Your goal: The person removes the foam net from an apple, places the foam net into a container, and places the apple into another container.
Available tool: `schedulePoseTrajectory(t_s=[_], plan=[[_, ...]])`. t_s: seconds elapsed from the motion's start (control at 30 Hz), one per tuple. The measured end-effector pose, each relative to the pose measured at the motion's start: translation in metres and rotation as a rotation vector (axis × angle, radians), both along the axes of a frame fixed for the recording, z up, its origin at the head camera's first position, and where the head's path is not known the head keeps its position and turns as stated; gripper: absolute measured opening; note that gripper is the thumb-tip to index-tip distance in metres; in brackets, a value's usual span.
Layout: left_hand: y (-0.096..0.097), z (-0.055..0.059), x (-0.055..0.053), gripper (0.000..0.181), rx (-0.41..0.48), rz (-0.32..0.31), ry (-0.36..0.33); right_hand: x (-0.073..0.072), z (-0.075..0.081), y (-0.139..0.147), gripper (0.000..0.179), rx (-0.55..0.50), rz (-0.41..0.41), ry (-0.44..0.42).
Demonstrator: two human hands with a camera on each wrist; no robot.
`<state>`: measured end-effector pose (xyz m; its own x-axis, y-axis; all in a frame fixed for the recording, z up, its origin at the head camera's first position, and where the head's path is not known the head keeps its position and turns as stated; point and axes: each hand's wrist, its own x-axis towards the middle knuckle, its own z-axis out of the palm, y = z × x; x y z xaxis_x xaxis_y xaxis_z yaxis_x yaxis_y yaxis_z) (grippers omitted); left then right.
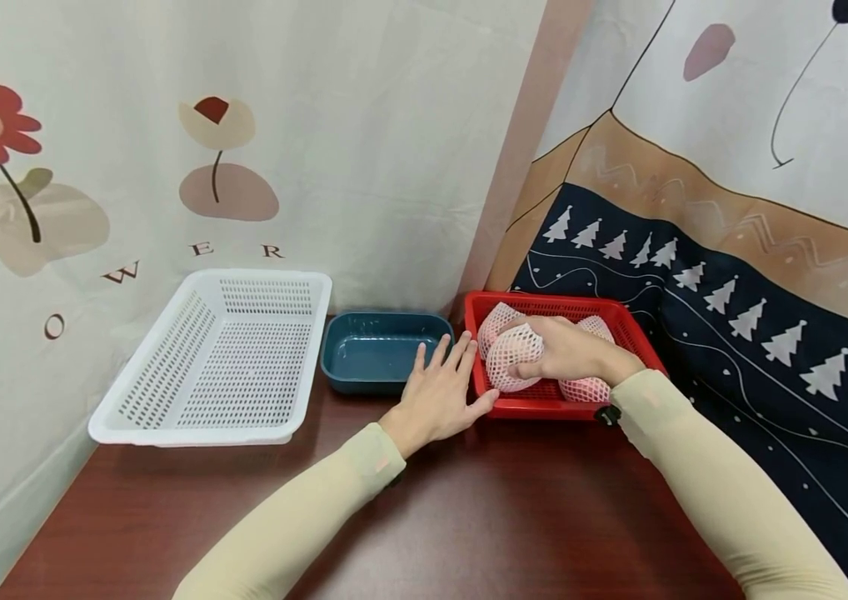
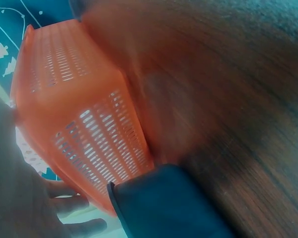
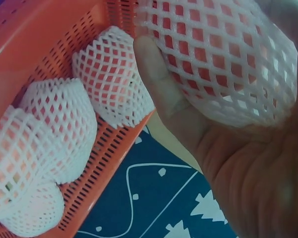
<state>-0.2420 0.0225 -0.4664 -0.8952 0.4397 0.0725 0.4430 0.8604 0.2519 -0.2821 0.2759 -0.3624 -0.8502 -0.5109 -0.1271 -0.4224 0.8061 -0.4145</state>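
My right hand [image 1: 572,348] reaches into the red basket [image 1: 544,410] and grips a round thing in a white foam fruit net [image 1: 516,358]. In the right wrist view the thumb presses the side of this net [image 3: 213,54], and reddish colour shows through its mesh. Several more netted round things [image 3: 64,124] lie in the basket; what is inside them is partly hidden. My left hand [image 1: 441,398] has its fingers straight and spread at the basket's left side. In the left wrist view its fingers [image 2: 72,204] are at the rim of the basket, orange-looking there.
A dark teal dish [image 1: 386,385] stands close against the basket's left side. Farther left is a large white perforated basket [image 1: 207,435]. All stand on a brown wooden table [image 1: 424,517], backed by a printed curtain [image 1: 394,125] and a dark blue cloth with trees [image 1: 769,400].
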Motion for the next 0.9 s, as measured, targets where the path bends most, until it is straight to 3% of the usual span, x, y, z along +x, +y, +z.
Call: schedulePoseTrajectory(t_s=[0.63,0.9], plan=[[0.000,-0.001,0.000,0.103,0.034,0.000,-0.010,0.015,0.003,0.006,0.081,-0.141,-0.125,0.046],[-0.005,0.001,0.000,0.105,0.045,-0.003,-0.011,0.022,0.001,0.010,0.081,-0.211,-0.201,0.025]])
